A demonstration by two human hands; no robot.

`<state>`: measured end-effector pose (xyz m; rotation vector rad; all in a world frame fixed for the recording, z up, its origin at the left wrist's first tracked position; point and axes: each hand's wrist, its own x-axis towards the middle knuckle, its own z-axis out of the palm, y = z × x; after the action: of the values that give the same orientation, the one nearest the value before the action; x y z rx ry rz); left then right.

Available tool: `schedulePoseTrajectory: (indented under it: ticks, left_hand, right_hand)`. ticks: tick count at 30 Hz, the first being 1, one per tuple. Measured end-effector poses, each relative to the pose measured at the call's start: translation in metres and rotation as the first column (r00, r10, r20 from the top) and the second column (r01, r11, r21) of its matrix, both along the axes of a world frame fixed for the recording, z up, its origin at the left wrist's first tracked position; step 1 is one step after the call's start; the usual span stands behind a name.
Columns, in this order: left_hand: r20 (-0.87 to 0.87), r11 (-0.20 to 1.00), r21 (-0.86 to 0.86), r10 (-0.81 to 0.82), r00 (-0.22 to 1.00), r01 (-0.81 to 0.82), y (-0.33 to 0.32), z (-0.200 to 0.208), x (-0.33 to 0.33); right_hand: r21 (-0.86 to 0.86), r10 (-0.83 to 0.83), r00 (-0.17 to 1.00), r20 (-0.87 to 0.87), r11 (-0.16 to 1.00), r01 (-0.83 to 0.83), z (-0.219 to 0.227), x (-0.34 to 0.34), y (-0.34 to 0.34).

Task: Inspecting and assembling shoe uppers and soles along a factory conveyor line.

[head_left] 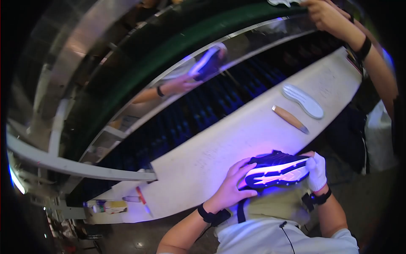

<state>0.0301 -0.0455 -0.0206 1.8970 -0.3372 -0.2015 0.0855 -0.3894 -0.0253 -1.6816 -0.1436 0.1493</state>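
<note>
A dark shoe [275,172] is held on its side in front of my body, its sole turned up into view and lit violet. My left hand [231,186] is bare and grips one end, fingers on the upper and thumb near the sole's edge. Over the other end, my right hand [317,172], in a white glove, is closed with its fingertips against the shoe. Farther up the white table lie a loose pale shoe sole [303,101] and a wooden-handled tool [290,119] with a short metal end.
Another person's hand [327,17] holds a white piece at the upper right. A green belt [169,59] runs behind a shiny panel, where a hand with a shoe appears. A white rail [76,166], a red-handled tool [141,197] and a small box [115,206] are at left.
</note>
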Motion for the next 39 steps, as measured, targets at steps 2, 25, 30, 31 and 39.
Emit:
schedulePoseTrajectory:
  ticks: [2,25,30,31,39]
  left_hand:
    - [0.07,0.998,0.063,0.016,0.997,-0.02,0.013,0.041,0.005]
    - [-0.103,0.956,0.165,0.261,0.96,-0.242,0.028,0.134,0.032]
    - [-0.025,0.93,0.182,0.329,0.944,-0.32,0.036,0.114,0.042]
    - [-0.061,0.907,0.248,0.365,0.929,-0.34,0.032,0.118,0.044]
    - [0.128,0.807,0.541,0.202,0.971,-0.239,-0.002,0.139,0.075]
  right_hand:
    - [0.357,-0.035,0.967,-0.251,0.926,0.126,-0.014,-0.002,0.034]
    - [0.387,0.122,0.947,0.297,0.891,-0.236,0.067,0.064,0.179]
    - [0.624,0.383,0.921,0.071,0.703,-0.34,0.078,0.081,0.2]
    - [0.634,0.47,0.882,0.006,0.681,-0.367,0.092,0.08,0.198]
    - [0.217,0.416,0.892,0.178,0.868,-0.448,0.099,0.087,0.171]
